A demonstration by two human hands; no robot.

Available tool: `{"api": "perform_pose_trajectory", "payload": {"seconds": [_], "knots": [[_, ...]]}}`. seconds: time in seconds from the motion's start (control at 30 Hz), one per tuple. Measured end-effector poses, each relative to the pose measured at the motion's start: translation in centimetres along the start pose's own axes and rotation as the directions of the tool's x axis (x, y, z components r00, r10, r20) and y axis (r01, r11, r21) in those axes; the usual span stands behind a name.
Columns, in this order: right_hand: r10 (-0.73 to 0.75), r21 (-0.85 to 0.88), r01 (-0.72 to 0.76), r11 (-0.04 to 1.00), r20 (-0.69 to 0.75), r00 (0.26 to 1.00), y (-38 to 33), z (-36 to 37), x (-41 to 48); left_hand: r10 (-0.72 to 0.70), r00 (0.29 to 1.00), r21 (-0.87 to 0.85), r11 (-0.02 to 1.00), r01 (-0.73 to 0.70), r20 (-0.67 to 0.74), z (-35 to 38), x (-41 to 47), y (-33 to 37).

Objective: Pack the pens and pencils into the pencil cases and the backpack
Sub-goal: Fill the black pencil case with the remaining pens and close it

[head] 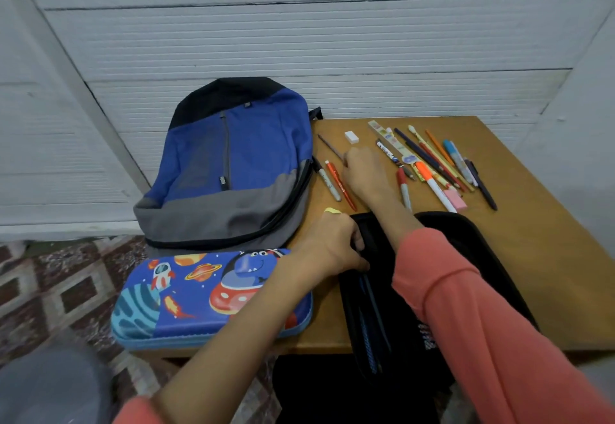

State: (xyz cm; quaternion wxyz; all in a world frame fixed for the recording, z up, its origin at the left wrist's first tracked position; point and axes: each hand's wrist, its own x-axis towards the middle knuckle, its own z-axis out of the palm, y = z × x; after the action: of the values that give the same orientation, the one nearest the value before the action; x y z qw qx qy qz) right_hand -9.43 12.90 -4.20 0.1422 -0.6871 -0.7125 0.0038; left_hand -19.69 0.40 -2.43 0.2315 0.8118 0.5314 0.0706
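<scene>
Curled down at the right hand (362, 170) over the near end of a thin dark pencil (328, 146), seemingly pinching it where it lies on the table (532, 230). Fingertips hidden under the knuckles, so no certainty about the grip itself. Hooked at the left hand (332, 243) round the far-left edge of the open black pencil case (392, 330), thumb and fingers curled over the rim and holding it spread. A yellow plaster (332, 211) on one knuckle.

Inside that case, only a few blue and dark pens (367, 323), lying lengthwise in the left half. Judging from that, an early stage.

Just left of the right hand, unpacked: a black-capped marker (327, 179) and an orange pen (341, 187) side by side, with a white eraser (351, 137) beyond. To the right, a fanned heap of pens and pencils (432, 164), a red-capped marker (403, 187) and a pink eraser (455, 199), all loose on the wood, outside either case.

Further left, the space-print pencil case (206, 300), closed and flat at the near corner, with no sign of filling. Behind it the blue backpack (233, 164), flat at the far-left corner, front zip shut, main opening unreadable from here.

Left to do, by estimate: nearly all the loose pens, the second case, then the bag.
</scene>
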Motion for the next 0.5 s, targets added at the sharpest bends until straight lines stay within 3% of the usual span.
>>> {"api": "perform_pose_trajectory", "payload": {"seconds": [0.3, 0.5], "knots": [[0.128, 0.243, -0.093, 0.965, -0.131, 0.983, 3.1, -0.6, -1.8, -0.05, 0.999, -0.068, 0.996, 0.051, 0.01, 0.2, -0.5, 0.3], [0.192, 0.63, 0.07, 0.773, -0.339, 0.921, 4.0, -4.9, -3.6, -0.072, 0.997, -0.097, 0.993, 0.072, 0.0, 0.4, -0.9, 0.5]]}}
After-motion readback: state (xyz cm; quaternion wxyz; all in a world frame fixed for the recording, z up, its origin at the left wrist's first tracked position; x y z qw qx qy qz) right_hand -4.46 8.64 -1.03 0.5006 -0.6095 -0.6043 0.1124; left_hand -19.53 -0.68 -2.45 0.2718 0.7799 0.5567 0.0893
